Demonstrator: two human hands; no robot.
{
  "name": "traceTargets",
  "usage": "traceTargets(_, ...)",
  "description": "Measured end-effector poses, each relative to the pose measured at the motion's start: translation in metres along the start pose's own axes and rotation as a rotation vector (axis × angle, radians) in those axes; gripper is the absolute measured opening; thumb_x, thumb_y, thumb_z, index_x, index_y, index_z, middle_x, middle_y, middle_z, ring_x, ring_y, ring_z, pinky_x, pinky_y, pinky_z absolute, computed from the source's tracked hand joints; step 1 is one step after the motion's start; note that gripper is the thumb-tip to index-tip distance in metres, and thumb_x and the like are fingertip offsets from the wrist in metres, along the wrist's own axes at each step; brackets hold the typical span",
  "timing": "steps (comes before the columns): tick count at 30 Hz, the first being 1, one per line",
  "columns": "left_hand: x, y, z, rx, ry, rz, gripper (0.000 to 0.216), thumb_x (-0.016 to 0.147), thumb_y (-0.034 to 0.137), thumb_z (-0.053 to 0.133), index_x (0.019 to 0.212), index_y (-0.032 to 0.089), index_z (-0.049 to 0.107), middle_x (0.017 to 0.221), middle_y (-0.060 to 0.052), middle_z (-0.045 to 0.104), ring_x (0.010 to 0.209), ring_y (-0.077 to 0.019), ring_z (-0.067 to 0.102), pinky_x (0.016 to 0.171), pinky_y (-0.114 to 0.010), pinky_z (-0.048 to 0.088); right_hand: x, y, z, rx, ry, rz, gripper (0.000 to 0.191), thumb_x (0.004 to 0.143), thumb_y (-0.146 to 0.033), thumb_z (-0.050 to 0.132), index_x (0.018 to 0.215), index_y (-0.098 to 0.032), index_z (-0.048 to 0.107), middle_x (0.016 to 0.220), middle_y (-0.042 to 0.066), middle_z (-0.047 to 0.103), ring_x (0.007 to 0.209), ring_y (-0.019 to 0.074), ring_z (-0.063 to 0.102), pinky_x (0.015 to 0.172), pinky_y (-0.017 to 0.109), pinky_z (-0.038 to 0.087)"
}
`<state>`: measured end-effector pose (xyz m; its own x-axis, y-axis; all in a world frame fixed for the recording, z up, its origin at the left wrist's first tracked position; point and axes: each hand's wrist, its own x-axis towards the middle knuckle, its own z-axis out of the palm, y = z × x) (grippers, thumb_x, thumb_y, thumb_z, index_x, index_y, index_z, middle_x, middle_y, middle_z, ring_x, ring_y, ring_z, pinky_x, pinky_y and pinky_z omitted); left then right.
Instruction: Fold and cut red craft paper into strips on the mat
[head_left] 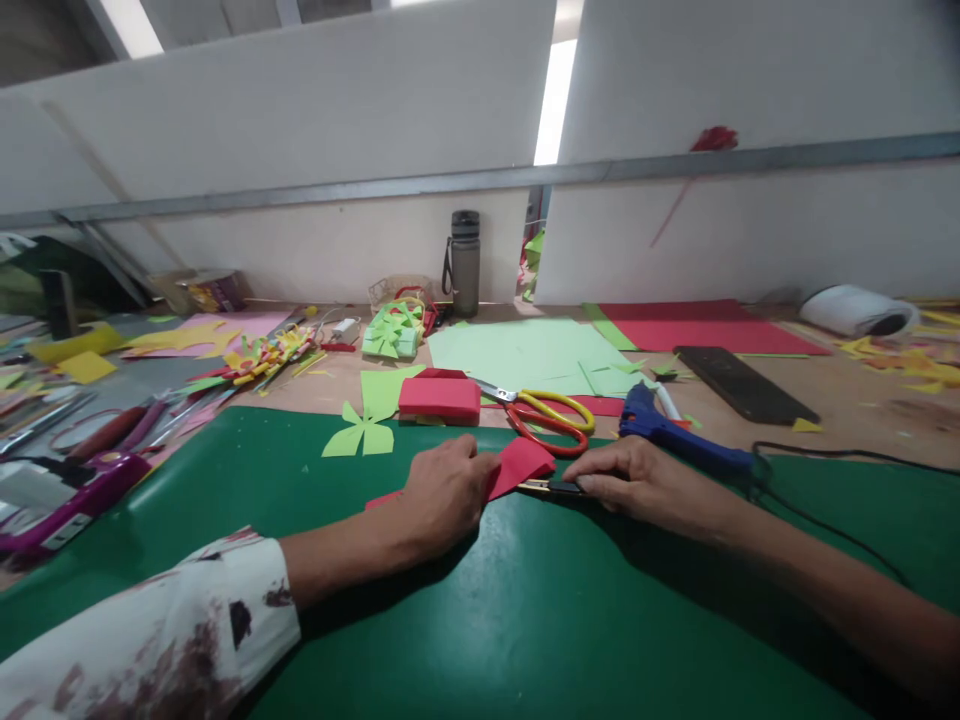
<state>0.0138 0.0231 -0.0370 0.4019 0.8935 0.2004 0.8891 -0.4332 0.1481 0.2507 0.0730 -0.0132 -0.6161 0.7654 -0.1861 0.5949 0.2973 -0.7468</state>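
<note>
My left hand is closed on a strip of red paper, pinching it just above the green mat. Part of the strip shows behind the wrist on the left. Between the thumb and fingers of my right hand is a slim black tool with a thin gold-coloured front; its exact kind is unclear. The gold front lies at the lower edge of the red paper. Just beyond my hands are scissors with red and yellow handles, a folded stack of red paper and a green paper flower.
A blue glue gun lies right of the scissors, its black cord trailing right. Further back are a phone, pale green sheets, red sheets and a bottle. A purple tool lies at the left.
</note>
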Motion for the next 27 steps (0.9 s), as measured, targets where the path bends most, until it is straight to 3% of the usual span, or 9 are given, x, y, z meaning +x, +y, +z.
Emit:
traceTargets(3, 0.002, -0.011, -0.013, -0.051, -0.040, 0.084, 0.026, 0.088, 0.021, 0.043, 0.105, 0.024, 0.062, 0.084, -0.004, 0.058, 0.066, -0.0135, 0.054, 0.058, -0.023, 0.042, -0.001, 0.001, 0.000, -0.009, -0.002, -0.044, 0.028, 0.080, -0.032, 0.049, 0.085, -0.015, 0.071, 0.053, -0.002, 0.048, 0.048, 0.0093, 0.038, 0.045, 0.022, 0.026)
traceTargets(5, 0.001, -0.026, -0.022, -0.149, -0.034, 0.219, 0.032, 0.090, 0.018, 0.039, 0.115, 0.025, 0.058, 0.101, -0.006, 0.059, 0.088, -0.0155, 0.056, 0.073, -0.025, 0.045, -0.002, 0.000, 0.001, -0.005, -0.006, -0.057, 0.028, 0.080, -0.032, 0.048, 0.085, -0.016, 0.071, 0.054, -0.002, 0.049, 0.049, 0.0093, 0.038, 0.046, 0.022, 0.027)
traceTargets(6, -0.001, -0.034, -0.024, -0.188, -0.001, 0.288, 0.031, 0.091, 0.019, 0.039, 0.115, 0.023, 0.058, 0.108, -0.008, 0.059, 0.097, -0.0176, 0.054, 0.080, -0.028, 0.045, -0.002, -0.001, 0.001, -0.003, -0.008, -0.057, 0.028, 0.080, -0.032, 0.048, 0.085, -0.016, 0.071, 0.055, -0.002, 0.049, 0.049, 0.0092, 0.038, 0.046, 0.022, 0.027)
traceTargets(9, -0.008, -0.053, -0.024, -0.153, -0.075, 0.410, 0.030, 0.091, 0.023, 0.041, 0.116, 0.023, 0.058, 0.122, -0.009, 0.056, 0.110, -0.0225, 0.048, 0.093, -0.038, 0.040, -0.002, -0.003, 0.001, -0.004, -0.012, -0.050, 0.028, 0.080, -0.031, 0.049, 0.084, -0.015, 0.071, 0.054, -0.002, 0.049, 0.049, 0.0094, 0.038, 0.046, 0.021, 0.027)
traceTargets(13, -0.016, -0.059, -0.016, -0.092, -0.114, 0.404, 0.032, 0.092, 0.026, 0.040, 0.120, 0.028, 0.055, 0.134, -0.005, 0.048, 0.122, -0.0256, 0.039, 0.099, -0.045, 0.034, -0.002, -0.006, 0.003, -0.021, -0.034, -0.032, 0.028, 0.080, -0.030, 0.048, 0.085, -0.014, 0.071, 0.055, -0.001, 0.049, 0.050, 0.0100, 0.039, 0.047, 0.022, 0.028)
traceTargets(27, -0.018, -0.058, -0.013, -0.130, -0.101, 0.363, 0.031, 0.093, 0.027, 0.039, 0.118, 0.029, 0.057, 0.135, -0.004, 0.048, 0.124, -0.0243, 0.038, 0.099, -0.045, 0.033, -0.005, -0.013, 0.013, 0.048, -0.124, -0.037, 0.029, 0.083, -0.035, 0.047, 0.083, -0.016, 0.069, 0.055, -0.003, 0.043, 0.051, 0.0093, 0.034, 0.047, 0.021, 0.026)
